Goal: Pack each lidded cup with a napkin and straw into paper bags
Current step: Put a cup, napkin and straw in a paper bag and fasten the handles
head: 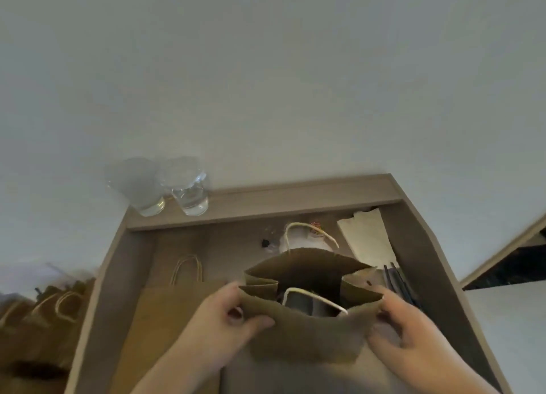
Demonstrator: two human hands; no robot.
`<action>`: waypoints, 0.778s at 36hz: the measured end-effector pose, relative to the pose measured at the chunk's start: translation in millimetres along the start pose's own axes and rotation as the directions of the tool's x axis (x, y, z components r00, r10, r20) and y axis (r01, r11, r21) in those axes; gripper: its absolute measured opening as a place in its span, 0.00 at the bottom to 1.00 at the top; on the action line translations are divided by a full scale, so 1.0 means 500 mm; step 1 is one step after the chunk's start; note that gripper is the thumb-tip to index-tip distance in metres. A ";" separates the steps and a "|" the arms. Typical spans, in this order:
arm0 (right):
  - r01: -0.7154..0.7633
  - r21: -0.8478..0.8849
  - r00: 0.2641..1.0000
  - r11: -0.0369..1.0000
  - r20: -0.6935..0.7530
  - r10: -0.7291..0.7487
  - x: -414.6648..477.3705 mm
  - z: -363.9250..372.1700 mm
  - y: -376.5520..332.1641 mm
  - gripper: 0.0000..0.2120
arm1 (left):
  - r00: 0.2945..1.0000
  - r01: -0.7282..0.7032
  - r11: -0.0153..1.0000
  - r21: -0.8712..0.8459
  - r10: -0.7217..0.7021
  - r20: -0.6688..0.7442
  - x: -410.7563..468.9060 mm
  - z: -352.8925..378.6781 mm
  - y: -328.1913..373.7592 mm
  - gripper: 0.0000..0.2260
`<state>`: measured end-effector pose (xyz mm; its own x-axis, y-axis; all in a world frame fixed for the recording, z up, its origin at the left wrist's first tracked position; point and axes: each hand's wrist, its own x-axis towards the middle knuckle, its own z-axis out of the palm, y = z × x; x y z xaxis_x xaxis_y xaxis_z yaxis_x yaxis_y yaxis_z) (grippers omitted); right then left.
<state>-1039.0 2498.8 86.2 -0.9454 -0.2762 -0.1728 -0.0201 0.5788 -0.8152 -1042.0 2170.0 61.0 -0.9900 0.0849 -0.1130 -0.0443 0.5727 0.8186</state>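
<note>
Standing open on wooden desk: brown paper bag, mouth spread wide, held at both near corners.

Pinched at near-left rim corner by left hand, fingers curled onto the paper; gripped the same way at near-right corner by right hand. Inside: dark, contents can't tell. Flat paper bag lying just left of it. Napkin stack at right rear, dark straws just in front of it. Two clear cups up on back ledge, side by side, blurred.

Brown paper bag, off-white handles. Clear cups; cream napkins; black straws. Grey-brown table.
</note>
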 end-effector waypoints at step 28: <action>0.237 0.448 0.911 0.862 0.206 -0.358 0.179 -0.001 0.036 0.08 | 0.929 -0.026 0.949 -0.314 -0.093 -0.357 -0.022 0.056 0.069 0.18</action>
<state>-1124.0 2484.8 56.5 -0.7872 -0.6164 0.0207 -0.0959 0.0892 -0.9914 -1028.7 2211.8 74.8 -0.9639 -0.2654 0.0199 -0.0588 0.2852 0.9567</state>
